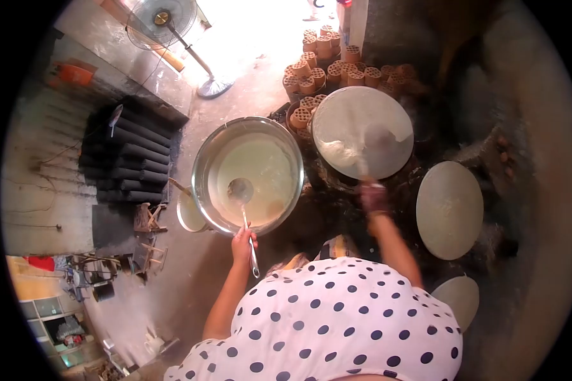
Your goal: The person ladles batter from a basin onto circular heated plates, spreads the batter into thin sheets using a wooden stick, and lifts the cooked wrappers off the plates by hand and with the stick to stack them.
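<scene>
My left hand [243,244] is closed around the long metal handle of a ladle [240,190], whose bowl rests at the surface of pale batter [260,165]. The batter fills the lower part of a wide steel basin [200,152]. On the right, my right hand [374,198], in a dark reddish covering and blurred by motion, grips the handle of a scraper [379,138]. The scraper's smeared head lies over a round griddle [349,105] coated with a pale layer. A thicker, wrinkled patch of batter [338,153] sits left of the scraper.
Two more round pale griddle tops, one larger [450,209] and one partly hidden [459,300], stand at my right. Perforated clay-coloured briquettes [318,76] are stacked behind. A pail [189,213] adjoins the basin. Dark cylinders [136,152] and a standing fan [162,19] are left.
</scene>
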Tool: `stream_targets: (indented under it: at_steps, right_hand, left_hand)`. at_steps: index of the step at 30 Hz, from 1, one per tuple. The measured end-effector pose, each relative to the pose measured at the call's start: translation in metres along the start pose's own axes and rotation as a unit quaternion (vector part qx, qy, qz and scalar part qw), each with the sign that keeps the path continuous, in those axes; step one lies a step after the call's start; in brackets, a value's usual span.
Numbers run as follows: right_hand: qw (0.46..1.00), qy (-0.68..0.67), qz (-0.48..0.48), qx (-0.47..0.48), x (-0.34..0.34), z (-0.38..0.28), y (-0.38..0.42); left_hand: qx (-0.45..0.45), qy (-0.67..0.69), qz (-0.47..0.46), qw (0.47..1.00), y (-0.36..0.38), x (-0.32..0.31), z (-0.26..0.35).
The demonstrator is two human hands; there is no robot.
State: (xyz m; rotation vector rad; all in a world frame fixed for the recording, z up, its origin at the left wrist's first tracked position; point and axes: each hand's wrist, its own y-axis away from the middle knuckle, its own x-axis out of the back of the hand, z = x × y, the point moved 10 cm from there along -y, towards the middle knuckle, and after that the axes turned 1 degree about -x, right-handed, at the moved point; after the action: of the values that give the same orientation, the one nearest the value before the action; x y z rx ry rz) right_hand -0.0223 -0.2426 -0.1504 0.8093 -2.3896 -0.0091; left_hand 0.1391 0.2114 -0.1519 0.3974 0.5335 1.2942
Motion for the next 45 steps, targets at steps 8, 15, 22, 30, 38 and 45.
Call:
stream_targets:
  at_steps: [8,15,22,30,38,45]
  right_hand:
    - [0.832,-0.468,0.014,-0.297,-0.115,0.059,0.066]
    - [0.803,-0.505,-0.056,-0.312,-0.208,-0.011,0.058]
    - [0.873,-0.393,0.064,-0.282,-0.107,0.083,0.087]
    - [0.866,-0.433,0.084,-0.238,-0.081,0.052,0.07]
    - [0.843,-0.443,0.002,-0.305,-0.027,0.122,0.088]
    - [0.915,-0.284,0.009,-0.286,0.023,0.088,0.034]
  left_hand:
    - [0.013,-0.027,-0.054,0.998,-0.009,0.053,0.008]
    - [0.022,-0.046,-0.071,0.996,-0.016,0.098,0.012]
    - [0.011,-0.013,-0.091,0.996,-0.03,0.104,0.017]
    - [0.001,-0.016,-0.128,0.992,-0.033,0.064,0.024]
    - [0.002,-0.048,-0.134,0.99,-0.028,0.014,0.024]
    - [-0.003,-0.063,-0.115,0.991,-0.011,-0.042,0.03]
